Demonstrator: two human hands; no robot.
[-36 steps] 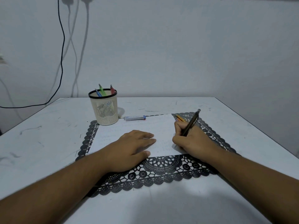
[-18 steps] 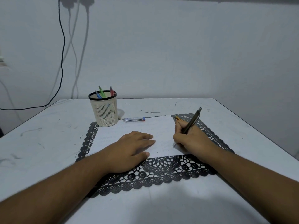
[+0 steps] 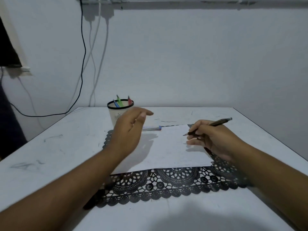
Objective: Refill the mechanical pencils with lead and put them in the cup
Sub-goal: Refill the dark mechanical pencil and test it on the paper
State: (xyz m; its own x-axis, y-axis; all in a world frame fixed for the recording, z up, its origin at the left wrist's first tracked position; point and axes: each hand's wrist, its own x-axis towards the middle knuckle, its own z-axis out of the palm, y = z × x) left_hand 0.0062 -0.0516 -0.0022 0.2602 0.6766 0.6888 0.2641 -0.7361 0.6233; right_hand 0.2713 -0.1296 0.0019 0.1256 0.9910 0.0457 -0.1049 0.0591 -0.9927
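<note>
A dark mechanical pencil is gripped in the right hand, its tip held just above a white sheet of paper laid on a black lace mat. The left hand is raised with fingers relaxed in front of a black-rimmed cup, in which three pencils are stood. A lead tube is seen lying on the white table just beyond the paper.

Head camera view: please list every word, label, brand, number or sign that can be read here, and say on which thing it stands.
None can be read.
White paper: only faint marks, too blurred to read.
Lead tube beside the cup: any label is too small to tell.
Brown pencil in the right hand: no print visible.
Table: scribbles only, no letters.
</note>
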